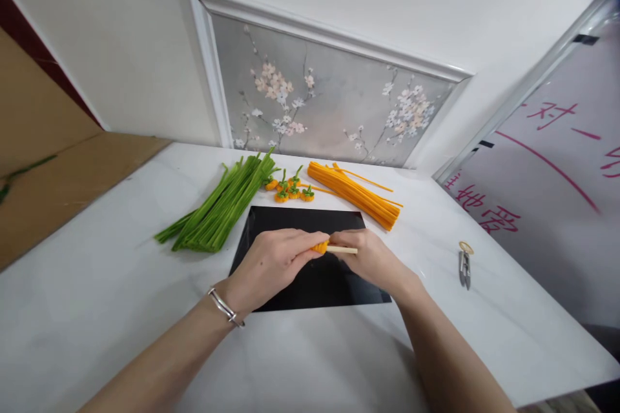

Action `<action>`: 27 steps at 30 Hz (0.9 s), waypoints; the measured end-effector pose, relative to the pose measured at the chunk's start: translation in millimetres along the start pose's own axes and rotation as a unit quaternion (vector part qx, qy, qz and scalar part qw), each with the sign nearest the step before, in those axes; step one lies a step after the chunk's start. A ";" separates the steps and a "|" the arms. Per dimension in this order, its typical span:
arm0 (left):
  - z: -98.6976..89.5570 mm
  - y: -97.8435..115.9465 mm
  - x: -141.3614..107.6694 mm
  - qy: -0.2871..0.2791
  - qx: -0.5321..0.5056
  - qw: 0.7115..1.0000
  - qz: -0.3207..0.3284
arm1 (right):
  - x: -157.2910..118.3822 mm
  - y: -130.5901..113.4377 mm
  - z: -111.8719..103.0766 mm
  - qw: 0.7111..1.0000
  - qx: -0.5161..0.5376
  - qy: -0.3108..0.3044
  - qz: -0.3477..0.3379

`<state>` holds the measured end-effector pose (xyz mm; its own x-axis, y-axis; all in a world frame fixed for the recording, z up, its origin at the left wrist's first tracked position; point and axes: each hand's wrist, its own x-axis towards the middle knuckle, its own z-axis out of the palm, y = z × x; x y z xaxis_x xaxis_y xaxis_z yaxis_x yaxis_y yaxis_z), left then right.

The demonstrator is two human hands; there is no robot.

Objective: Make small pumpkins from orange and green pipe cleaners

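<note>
My left hand [285, 258] pinches an orange pipe cleaner coil [320, 247] wound round a pale wooden stick [343, 250], above a black mat. The stick's bare end points right, across the curled fingers of my right hand [365, 255]. That hand is closed at the stick, beside the coil; its fingertips are partly hidden. Behind the mat sit several small orange pumpkin-like pieces [294, 191] with green tops. A bundle of green pipe cleaners [227, 206] lies to their left, and a bundle of orange pipe cleaners [356, 193] to their right.
The black mat [310, 287] lies on a white marbled table [145, 310]. Thread snips [465, 268] rest at the right. A framed floral panel [329, 90] is on the wall behind, a whiteboard [547, 161] stands at right, and brown cardboard [97, 174] is at left.
</note>
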<state>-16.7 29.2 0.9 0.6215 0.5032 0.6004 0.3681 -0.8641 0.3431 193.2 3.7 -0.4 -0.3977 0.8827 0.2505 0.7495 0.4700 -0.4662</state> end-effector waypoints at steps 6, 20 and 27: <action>-0.1 -3.4 -0.5 0.039 0.016 0.999 -0.017 | -6.3 -8.4 8.3 0.996 -0.076 -0.048 0.016; -2.5 -0.4 5.2 0.024 -0.045 0.984 -0.173 | -10.4 -13.5 7.9 0.998 -0.002 -0.041 0.054; -1.9 -7.2 3.6 0.013 0.011 0.985 -0.173 | -19.0 -30.8 -2.3 0.998 -0.045 -0.036 -0.003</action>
<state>-18.5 37.3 2.0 0.4375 0.7672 0.4690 0.5699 -0.6400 0.5153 178.9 -27.5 11.2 -0.4371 0.8791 0.1899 0.7905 0.4762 -0.3852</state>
